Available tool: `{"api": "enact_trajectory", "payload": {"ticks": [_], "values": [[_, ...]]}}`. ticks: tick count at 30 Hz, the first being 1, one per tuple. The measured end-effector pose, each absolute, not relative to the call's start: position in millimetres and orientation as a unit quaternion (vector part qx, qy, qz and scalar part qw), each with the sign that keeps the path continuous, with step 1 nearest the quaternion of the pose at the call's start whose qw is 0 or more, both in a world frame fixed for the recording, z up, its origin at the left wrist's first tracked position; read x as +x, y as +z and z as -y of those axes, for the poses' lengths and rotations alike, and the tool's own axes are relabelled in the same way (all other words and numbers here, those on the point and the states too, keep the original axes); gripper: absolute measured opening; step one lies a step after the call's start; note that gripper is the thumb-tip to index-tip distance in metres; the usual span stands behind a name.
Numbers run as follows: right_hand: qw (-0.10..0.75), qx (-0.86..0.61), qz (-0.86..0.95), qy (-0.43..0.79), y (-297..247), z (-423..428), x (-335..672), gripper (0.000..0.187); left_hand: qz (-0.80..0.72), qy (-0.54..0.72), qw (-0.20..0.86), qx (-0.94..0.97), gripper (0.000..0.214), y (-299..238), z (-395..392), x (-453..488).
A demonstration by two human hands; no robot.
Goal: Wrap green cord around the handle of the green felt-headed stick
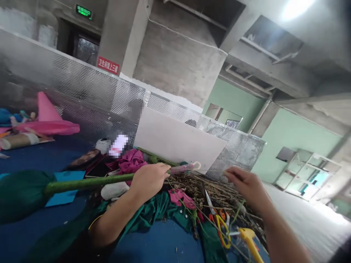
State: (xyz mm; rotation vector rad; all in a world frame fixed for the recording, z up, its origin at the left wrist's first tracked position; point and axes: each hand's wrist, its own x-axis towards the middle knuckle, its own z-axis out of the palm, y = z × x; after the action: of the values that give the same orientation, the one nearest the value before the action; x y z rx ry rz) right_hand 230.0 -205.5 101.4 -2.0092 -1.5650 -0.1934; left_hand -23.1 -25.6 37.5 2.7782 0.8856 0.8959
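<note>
My left hand is wrapped round a green-wrapped stick. At the stick's left end is a bulging dark green cloth bundle. Its right end, bound with pinkish thread, carries a small pale cord loop. To the right, apart from the stick, my right hand is closed in a pinch; a faint thin thread seems to run from the bound end to its fingertips. Below and between the hands lie scissors with yellow and red handles and a heap of dry stems.
A yellow glue gun lies at the front right of the blue table. Green cloth, magenta cloth and a phone lie around. Behind stand a white board and a perforated metal screen. A pink cone-shaped piece is far left.
</note>
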Motion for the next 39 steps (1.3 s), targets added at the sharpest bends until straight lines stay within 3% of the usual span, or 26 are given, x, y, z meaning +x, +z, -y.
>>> {"api": "enact_trajectory", "payload": {"ticks": [3,5,9,12,13,16,18,21,28,35,39], "values": [[0.297,-0.703,0.632,0.132,63.7,204.1,227.7,0.042,-0.293,0.328,0.074,0.895,0.034,33.2,25.0,-22.7],[0.316,-0.686,0.633,0.169,32.7,196.5,220.6,0.039,-0.291,0.348,0.106,0.885,0.034,29.6,25.5,-19.9],[0.559,-0.627,0.512,0.179,-15.0,159.6,182.0,0.046,-0.270,0.361,0.157,0.879,0.034,22.4,29.8,-9.9],[0.668,-0.524,0.460,0.260,-32.7,130.6,143.9,0.055,-0.273,0.340,0.163,0.885,0.033,17.6,34.6,-1.6],[0.675,-0.516,0.454,0.270,-36.5,124.8,134.0,0.054,-0.278,0.332,0.164,0.886,0.033,16.1,35.8,0.7],[0.634,-0.552,0.483,0.245,-43.0,122.3,120.5,0.029,-0.294,0.331,0.165,0.881,0.034,12.4,36.6,5.5],[0.627,-0.566,0.506,0.177,-43.0,129.4,123.2,0.034,-0.298,0.338,0.162,0.878,0.033,10.7,36.4,7.1],[0.687,-0.510,0.513,0.073,-37.7,139.4,131.4,0.030,-0.283,0.323,0.163,0.888,0.032,9.0,38.7,9.1],[0.804,-0.263,0.427,0.318,-24.7,137.1,128.3,0.038,-0.252,0.293,0.189,0.903,0.034,0.8,52.2,18.4],[0.843,-0.296,0.362,0.267,-29.3,141.1,122.7,0.041,-0.260,0.276,0.233,0.896,0.023,2.1,56.9,20.7],[0.840,-0.305,0.337,0.297,-28.9,141.8,123.9,0.042,-0.260,0.279,0.273,0.883,0.020,3.9,56.0,18.7]]}}
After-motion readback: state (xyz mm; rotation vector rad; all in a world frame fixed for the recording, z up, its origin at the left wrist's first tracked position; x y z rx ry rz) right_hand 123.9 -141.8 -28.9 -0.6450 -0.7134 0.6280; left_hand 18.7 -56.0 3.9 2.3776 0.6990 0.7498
